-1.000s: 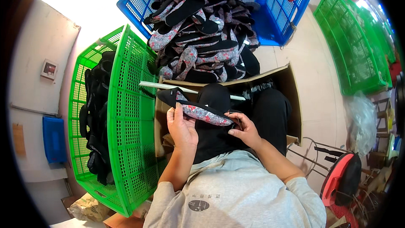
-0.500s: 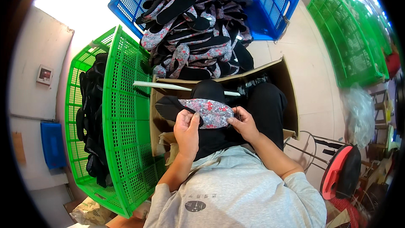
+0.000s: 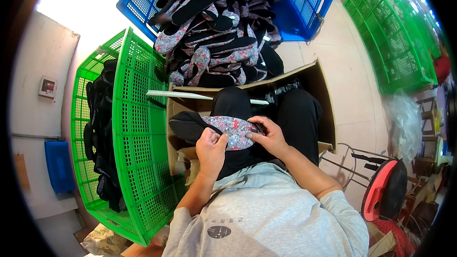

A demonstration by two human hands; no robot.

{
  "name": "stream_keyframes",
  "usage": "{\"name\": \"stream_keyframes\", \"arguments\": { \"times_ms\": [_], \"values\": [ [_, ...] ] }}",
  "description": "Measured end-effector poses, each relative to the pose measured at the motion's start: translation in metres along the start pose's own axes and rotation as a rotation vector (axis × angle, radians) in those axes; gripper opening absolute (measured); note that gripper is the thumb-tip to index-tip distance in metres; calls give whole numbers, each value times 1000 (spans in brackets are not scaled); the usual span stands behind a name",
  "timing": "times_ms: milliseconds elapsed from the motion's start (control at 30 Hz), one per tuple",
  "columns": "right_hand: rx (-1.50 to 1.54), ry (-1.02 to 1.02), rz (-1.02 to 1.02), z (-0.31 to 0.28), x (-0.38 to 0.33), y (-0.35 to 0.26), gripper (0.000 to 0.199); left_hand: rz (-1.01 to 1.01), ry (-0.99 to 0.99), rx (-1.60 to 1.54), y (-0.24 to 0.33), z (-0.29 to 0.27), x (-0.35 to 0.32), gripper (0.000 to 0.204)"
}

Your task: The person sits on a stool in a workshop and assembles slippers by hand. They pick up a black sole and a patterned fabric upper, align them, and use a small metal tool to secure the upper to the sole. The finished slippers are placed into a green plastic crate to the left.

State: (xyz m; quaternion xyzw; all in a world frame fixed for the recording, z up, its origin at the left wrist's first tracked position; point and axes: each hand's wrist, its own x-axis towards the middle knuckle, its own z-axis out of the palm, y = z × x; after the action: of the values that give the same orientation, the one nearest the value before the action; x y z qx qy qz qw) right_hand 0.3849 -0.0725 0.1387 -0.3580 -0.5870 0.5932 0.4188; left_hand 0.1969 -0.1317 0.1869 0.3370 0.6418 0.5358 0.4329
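A cloth shoe (image 3: 235,129), grey floral with small red flowers, lies across my lap above my knees, its black part (image 3: 185,126) pointing left. My left hand (image 3: 211,151) is closed on its near side, thumb pressed on the fabric next to the black opening. At the floral right end, my right hand (image 3: 270,135) pinches the fabric, with its thumb on top and the other fingers bent over the far edge. Whatever lies under the right fingers is hidden.
Beyond my knees, a heap of similar floral shoes (image 3: 207,59) spills from a blue crate (image 3: 304,7). An open cardboard box (image 3: 328,90) surrounds my legs, with a white strip (image 3: 178,94) across it. Left stands a green crate (image 3: 143,162) holding black items; right, a red-and-black stool (image 3: 385,190).
My right hand has shifted left along the shoe, its fingers now curling over the far edge. The shoe has moved slightly left and its floral end looks more bunched.
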Motion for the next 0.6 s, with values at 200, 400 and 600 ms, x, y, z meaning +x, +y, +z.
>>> {"name": "stream_keyframes", "arguments": {
  "times_ms": [200,400,600],
  "values": [
    [-101,77,64,6,3,-8,24,-79,-38,-21,4,4,2,29],
    [-191,170,1,2,14,4,7,-96,-66,86,-1,3,7,27],
    [426,307,417,-14,22,-9,11,-153,-75,34,3,-3,13,25]
  ]
}}
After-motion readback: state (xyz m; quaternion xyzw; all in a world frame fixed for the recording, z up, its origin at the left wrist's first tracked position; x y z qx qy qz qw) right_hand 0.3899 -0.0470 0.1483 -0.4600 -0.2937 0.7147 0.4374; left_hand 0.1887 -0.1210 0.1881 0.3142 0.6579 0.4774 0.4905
